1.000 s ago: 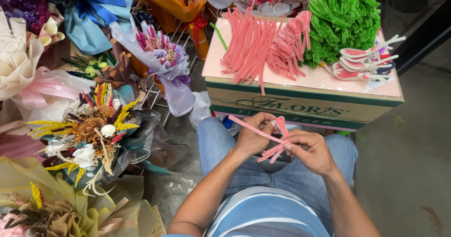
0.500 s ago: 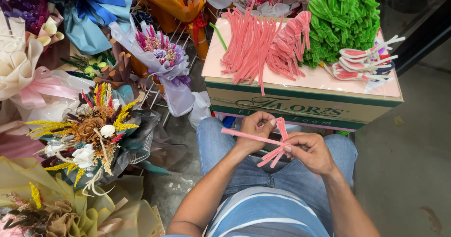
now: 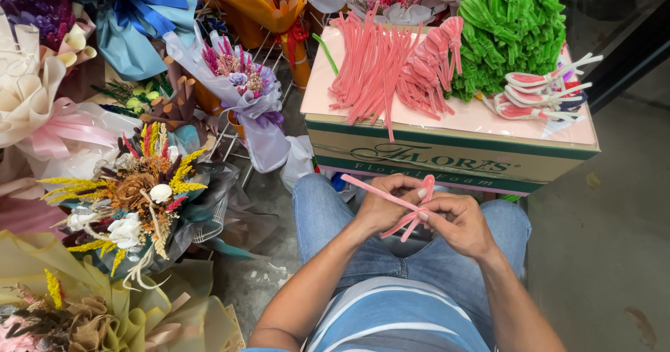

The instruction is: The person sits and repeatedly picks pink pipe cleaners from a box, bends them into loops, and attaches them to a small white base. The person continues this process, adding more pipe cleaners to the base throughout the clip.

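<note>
Seated person's left hand and right hand meet above the lap, fingers of both closed around a bent pink pipe cleaner. Just beyond stands a cardboard box topped with pink and green pipe cleaners.

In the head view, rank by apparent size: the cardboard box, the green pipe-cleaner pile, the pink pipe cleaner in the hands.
1. cardboard box, widest by far.
2. green pipe-cleaner pile.
3. pink pipe cleaner, thin, held by both hands; it is nearer the camera, yet looks smallest.
</note>
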